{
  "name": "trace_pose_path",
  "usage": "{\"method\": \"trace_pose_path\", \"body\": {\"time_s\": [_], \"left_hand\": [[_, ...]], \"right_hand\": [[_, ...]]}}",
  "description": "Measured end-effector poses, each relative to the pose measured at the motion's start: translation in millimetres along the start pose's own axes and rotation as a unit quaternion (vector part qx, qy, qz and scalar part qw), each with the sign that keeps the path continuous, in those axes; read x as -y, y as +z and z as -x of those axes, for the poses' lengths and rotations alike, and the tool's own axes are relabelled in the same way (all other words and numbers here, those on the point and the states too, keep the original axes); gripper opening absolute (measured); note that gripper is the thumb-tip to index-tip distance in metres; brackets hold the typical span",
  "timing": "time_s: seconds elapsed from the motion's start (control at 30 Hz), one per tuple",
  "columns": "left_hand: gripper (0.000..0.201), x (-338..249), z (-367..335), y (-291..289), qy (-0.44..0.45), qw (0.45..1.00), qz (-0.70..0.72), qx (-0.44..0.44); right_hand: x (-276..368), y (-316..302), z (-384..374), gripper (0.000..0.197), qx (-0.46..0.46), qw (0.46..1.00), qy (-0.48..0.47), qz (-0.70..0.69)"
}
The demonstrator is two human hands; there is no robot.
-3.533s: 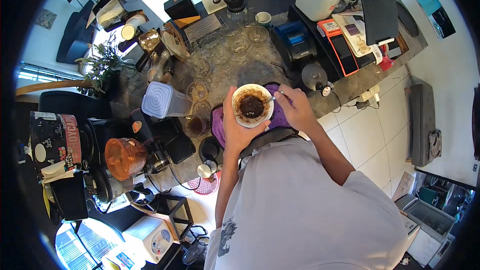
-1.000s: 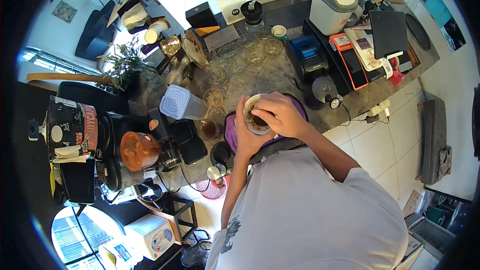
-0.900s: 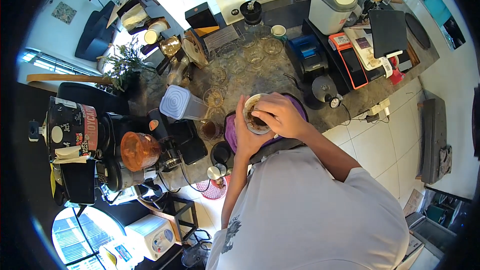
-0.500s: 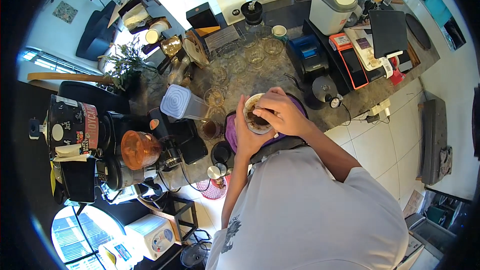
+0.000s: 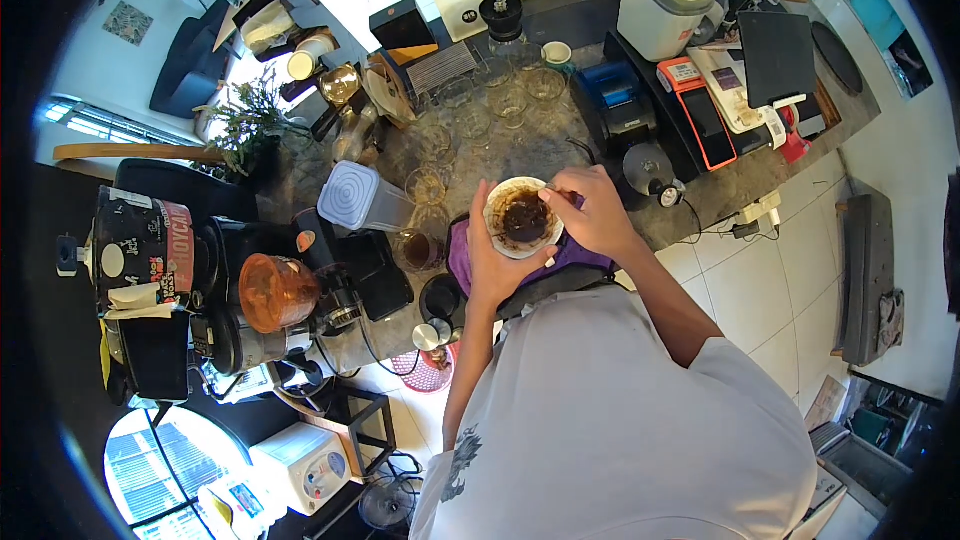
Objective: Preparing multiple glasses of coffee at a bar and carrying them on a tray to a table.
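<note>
My left hand [image 5: 490, 265] is wrapped round a white cup [image 5: 500, 207], its thumb near the lower rim. Dark brown coffee [image 5: 525, 216] lies in the cup's bottom, and brown smears coat the inner wall. At the cup's right rim is my right hand [image 5: 597, 215], its fingers pinched together; whatever they grip is too small to make out. Beneath the cup lies a purple cloth [image 5: 462, 258] on a dark mat. To the left stands a glass [image 5: 418, 251] with brown liquid.
Several clear glasses [image 5: 473, 122] stand on the counter beyond my hands. A lidded plastic container [image 5: 362, 202] and a grinder with an orange-brown hopper [image 5: 276, 292] are on the left. On the right are a blue-black printer [image 5: 613, 100], a kettle [image 5: 648, 170] and a card terminal [image 5: 700, 115].
My right hand has moved from over the cup's inside to its right rim, uncovering the coffee. The left hand keeps its hold, with the cup now facing up more fully.
</note>
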State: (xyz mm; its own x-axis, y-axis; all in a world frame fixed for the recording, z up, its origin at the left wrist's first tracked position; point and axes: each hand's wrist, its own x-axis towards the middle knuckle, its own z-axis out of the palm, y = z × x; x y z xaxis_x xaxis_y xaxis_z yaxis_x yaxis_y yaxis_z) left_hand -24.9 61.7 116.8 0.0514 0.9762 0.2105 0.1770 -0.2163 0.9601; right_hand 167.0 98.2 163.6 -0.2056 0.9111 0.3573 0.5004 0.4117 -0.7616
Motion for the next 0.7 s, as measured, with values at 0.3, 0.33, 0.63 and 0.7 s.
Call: {"method": "trace_pose_path", "body": {"time_s": [0.3, 0.33, 0.63, 0.7], "left_hand": [[0.127, 3, 0, -2, 0.009, 1.0, -0.016, 0.002], [0.127, 2, 0, -2, 0.01, 1.0, -0.018, -0.002], [0.126, -2, -1, -2, 0.007, 1.0, 0.0, 0.013], [0.126, -2, -1, -1, 0.004, 1.0, 0.005, 0.014]], "right_hand": [[-4, 7, 7, 0.03, -0.061, 0.981, 0.108, -0.149], [-4, 6, 6, 0.03, -0.054, 0.984, 0.11, -0.126], [-3, -4, 4, 0.027, -0.017, 0.987, 0.123, -0.105], [1, -9, 2, 0.023, -0.036, 0.994, 0.074, -0.078]]}}
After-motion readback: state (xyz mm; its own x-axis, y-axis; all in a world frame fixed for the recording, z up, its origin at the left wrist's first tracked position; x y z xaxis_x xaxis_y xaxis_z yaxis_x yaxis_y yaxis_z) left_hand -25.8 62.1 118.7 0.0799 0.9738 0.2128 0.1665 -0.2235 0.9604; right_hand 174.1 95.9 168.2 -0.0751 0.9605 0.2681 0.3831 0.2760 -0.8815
